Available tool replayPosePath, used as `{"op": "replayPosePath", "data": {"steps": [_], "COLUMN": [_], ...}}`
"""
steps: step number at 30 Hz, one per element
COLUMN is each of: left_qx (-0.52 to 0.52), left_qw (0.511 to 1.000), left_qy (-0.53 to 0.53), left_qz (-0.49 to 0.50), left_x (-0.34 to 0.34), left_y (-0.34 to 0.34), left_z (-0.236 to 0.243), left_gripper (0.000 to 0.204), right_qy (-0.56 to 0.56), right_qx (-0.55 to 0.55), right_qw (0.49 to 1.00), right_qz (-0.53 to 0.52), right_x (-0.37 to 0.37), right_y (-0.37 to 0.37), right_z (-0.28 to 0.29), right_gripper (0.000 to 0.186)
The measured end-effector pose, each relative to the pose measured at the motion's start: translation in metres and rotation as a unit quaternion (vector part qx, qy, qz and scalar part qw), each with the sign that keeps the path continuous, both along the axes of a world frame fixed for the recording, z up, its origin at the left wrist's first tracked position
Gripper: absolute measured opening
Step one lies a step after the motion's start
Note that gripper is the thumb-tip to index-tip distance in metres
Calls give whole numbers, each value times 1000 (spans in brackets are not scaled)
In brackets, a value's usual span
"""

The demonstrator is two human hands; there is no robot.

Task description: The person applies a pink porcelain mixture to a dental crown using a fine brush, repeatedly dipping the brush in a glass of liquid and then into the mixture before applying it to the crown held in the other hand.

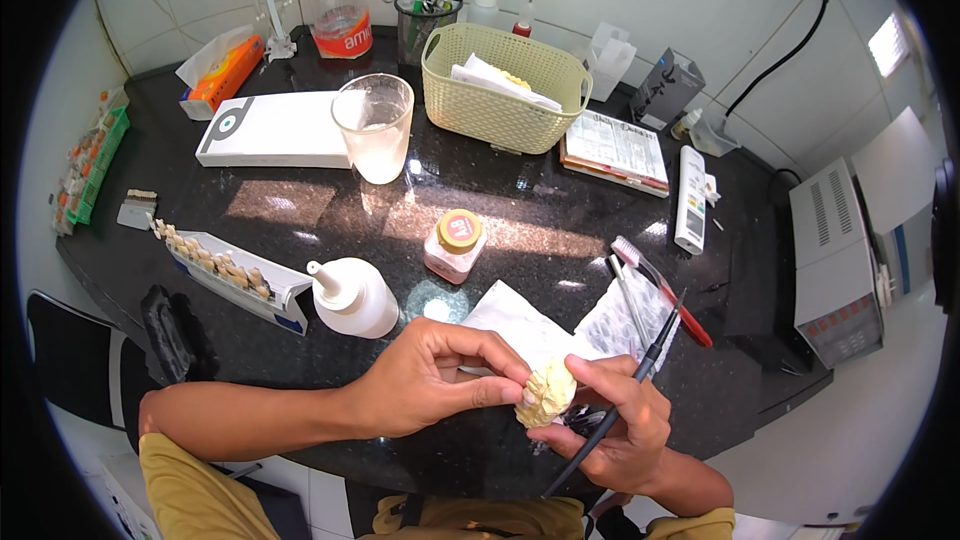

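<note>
A rough, pale yellow plaster cast (548, 392), seemingly dental, is held up between my hands near the front edge of the counter. My left hand (437, 377) is closed in a pinch, thumb and index fingertips at the cast's left edge; a small whitish spot there is too small to name. With thumb and fingers, my right hand (622, 425) grips the cast from the right. The same hand also carries a slim black-handled tool (603, 427), its thin dark tip slanting up and away. Beneath lies a folded white tissue (520, 325).
Left of my hands stand a white squeeze bottle (354, 298) and a rack of tooth samples (235, 275). Ahead are a small pink jar (455, 248), a glass (373, 130) and a green basket (500, 105). A red-handled toothbrush (665, 290) lies on the right, near a grey-white machine (825, 240).
</note>
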State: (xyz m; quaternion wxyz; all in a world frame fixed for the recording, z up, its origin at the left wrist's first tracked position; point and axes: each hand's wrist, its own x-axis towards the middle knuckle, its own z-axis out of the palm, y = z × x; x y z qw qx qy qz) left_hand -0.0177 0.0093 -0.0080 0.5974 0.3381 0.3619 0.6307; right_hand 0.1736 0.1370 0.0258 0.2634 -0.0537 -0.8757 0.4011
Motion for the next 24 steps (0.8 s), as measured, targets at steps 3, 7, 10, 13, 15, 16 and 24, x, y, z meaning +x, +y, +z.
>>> {"op": "replayPosePath", "data": {"steps": [3, 7, 10, 13, 15, 16, 24], "left_qx": [-3, -2, 4, 7, 9, 12, -28], "left_qw": [1000, 1000, 1000, 1000, 1000, 1000, 999], "left_qy": [-1, -6, 2, 19, 25, 24, -19], "left_qz": [-1, -3, -7, -10, -11, -11, -1], "left_x": [0, 0, -1, -2, -2, -2, 0], "left_y": [0, 0, 0, -1, 0, 0, 0], "left_z": [1, 1, 1, 3, 4, 4, 7], "left_gripper": [17, 17, 17, 16, 16, 16, 8], "right_qy": [8, 18, 38, 38, 39, 39, -21], "right_qx": [1, 14, 4, 23, 31, 34, -99], "right_qw": [1000, 1000, 999, 999, 999, 999, 995], "right_qz": [-2, -8, -17, -14, -15, -15, 7], "right_x": [0, -2, -4, -4, -4, -4, -1], "right_y": [-1, -1, -2, -1, -1, -1, -3], "right_z": [0, 2, 1, 4, 4, 4, 8], "right_gripper": [71, 70, 65, 65, 65, 64, 64]}}
